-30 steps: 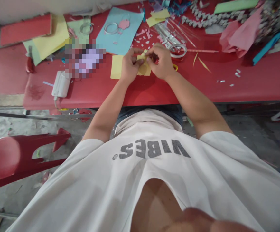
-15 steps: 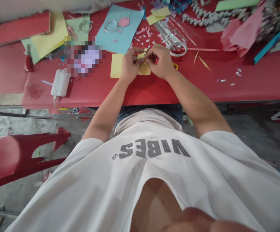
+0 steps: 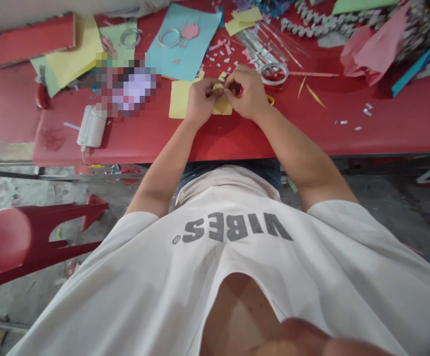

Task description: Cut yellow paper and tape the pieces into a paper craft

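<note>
My left hand [image 3: 200,101] and my right hand [image 3: 247,91] meet over the red table, both closed in a pinch. Their fingertips nearly touch around a small yellow paper piece [image 3: 222,76], mostly hidden by the fingers. Beneath them lies a yellow paper sheet [image 3: 178,100], its left part showing beside my left hand and another part between my wrists. A yellow ring-shaped thing [image 3: 270,100], perhaps a scissors handle, peeks out by my right wrist. Just beyond my right hand is a roll of clear tape [image 3: 274,74].
A blue sheet [image 3: 185,44] bears another tape roll [image 3: 169,38] and a pink paper cutout [image 3: 190,31]. Paper scraps [image 3: 222,53] are scattered behind my hands. Leftward sit a white power bank [image 3: 92,127] and a blurred-out phone [image 3: 135,91]. Crumpled pink paper [image 3: 374,54] lies at right.
Both hands stay in nearly the same place, still pinching. The small yellow piece at the fingertips has shifted slightly, and more yellow paper shows behind my left hand.
</note>
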Tool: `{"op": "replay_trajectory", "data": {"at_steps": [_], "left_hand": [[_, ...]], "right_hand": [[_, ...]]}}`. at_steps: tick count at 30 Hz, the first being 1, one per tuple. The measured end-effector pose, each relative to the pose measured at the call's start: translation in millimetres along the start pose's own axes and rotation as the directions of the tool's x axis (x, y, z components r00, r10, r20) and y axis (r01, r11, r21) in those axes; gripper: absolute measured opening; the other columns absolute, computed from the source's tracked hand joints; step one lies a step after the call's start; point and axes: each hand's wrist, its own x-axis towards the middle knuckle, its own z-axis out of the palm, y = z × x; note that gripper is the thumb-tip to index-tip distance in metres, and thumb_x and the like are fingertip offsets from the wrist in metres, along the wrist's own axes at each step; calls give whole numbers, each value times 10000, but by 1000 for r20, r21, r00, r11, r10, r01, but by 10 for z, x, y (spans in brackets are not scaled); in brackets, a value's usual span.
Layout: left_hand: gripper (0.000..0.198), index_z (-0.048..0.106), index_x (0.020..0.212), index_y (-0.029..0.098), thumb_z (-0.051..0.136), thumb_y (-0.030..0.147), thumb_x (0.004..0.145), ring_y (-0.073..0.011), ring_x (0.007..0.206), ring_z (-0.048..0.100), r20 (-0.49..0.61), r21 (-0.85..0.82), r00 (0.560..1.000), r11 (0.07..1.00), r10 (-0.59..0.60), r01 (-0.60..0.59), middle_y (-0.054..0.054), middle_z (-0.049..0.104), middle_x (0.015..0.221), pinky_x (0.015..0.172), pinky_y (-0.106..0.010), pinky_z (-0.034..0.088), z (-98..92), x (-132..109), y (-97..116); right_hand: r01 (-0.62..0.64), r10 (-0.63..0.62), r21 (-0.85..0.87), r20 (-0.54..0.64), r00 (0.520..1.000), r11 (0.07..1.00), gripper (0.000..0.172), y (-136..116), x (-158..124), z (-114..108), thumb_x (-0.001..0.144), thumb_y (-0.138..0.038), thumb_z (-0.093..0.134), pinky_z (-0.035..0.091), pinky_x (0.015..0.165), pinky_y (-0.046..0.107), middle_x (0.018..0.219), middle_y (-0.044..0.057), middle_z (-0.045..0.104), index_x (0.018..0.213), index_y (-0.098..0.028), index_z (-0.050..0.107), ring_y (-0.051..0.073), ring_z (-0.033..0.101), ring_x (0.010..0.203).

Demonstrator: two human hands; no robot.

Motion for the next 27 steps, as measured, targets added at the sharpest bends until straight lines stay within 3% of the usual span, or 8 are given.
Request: {"op": "replay_trajectory", "data": {"at_steps": [3, 6, 13, 18, 23, 27], "left_hand": [[92, 763, 961, 324, 732, 403, 923, -215, 868, 733, 7, 15, 1000, 1000, 13, -13, 2, 801, 939, 836, -400, 639, -7, -12, 26], [81, 762, 917, 360, 730, 434, 913, -232, 857, 751, 5, 10, 1000, 999, 31, -31, 4, 798, 916, 807, -412, 625, -17, -24, 49], [89, 761, 1012, 300, 683, 336, 989, -172, 828, 656, 3, 127, 996, 988, 90, -89, -3, 773, 921, 790, -359, 559, -42, -43, 54], [151, 761, 995, 317, 714, 459, 979, -214, 882, 668, 2, 124, 999, 992, 37, -37, -32, 765, 957, 851, -393, 541, -59, -65, 111], [146, 752, 949, 363, 735, 508, 949, -244, 878, 657, 5, 75, 999, 996, 46, -46, -22, 766, 949, 881, -449, 546, -55, -62, 123], [219, 744, 985, 310, 682, 520, 985, -202, 838, 627, 15, 133, 998, 989, 68, -69, -20, 775, 959, 860, -414, 560, -66, -67, 171]], "right_hand": [[38, -37, 36, -6, 999, 999, 393, 60, 21, 17, 868, -775, 690, 455, 744, 480, 898, 6, 739, 824, -384, 688, 217, 576, 719], [29, -29, 16, 1, 1000, 999, 331, 44, 8, 4, 887, -734, 678, 445, 811, 512, 924, 13, 747, 854, -405, 693, 248, 592, 758], [72, -69, -123, 26, 997, 990, 217, 42, -18, -13, 958, -620, 635, 414, 899, 574, 964, 40, 739, 934, -406, 671, 279, 607, 873], [102, -97, -214, 32, 995, 972, 76, 88, -11, 12, 936, -473, 667, 409, 896, 581, 992, 31, 744, 977, -409, 657, 277, 603, 884], [101, -99, -292, 21, 995, 951, 58, 42, -14, 0, 943, -383, 646, 421, 894, 598, 1006, 19, 751, 994, -411, 643, 289, 626, 907], [90, -68, -436, 68, 995, 895, 74, -82, -31, -42, 987, -356, 600, 450, 913, 567, 1023, 45, 746, 1030, -354, 661, 280, 653, 937]]}}
